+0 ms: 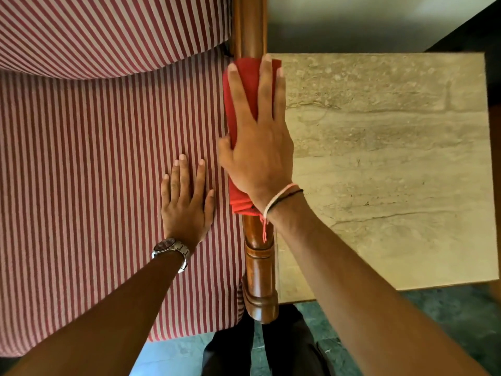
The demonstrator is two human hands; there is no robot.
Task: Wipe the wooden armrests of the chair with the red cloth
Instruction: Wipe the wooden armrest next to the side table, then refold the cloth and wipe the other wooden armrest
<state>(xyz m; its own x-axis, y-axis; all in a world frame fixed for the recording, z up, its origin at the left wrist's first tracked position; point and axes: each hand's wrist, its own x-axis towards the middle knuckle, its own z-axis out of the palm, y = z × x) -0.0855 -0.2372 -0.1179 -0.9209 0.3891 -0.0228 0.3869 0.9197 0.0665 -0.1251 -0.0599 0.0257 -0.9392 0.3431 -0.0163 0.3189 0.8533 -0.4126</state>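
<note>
You're mid-wipe: your right hand (257, 147) presses the red cloth (250, 82) under straight, spread fingers onto the wooden armrest (257, 256); your left hand (187, 204) lies flat-fingered on the cushion (95, 158). Next, slide toward bare wood beyond your fingertips

Wooden armrest (257, 267): red cloth (248, 77) draped over it. Striped seat (95, 158): left hand (187, 210) flat.

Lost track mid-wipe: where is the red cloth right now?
Head view, centre: the red cloth wraps the round wooden armrest under the right hand, between the striped seat cushion and the stone-topped table.
</note>
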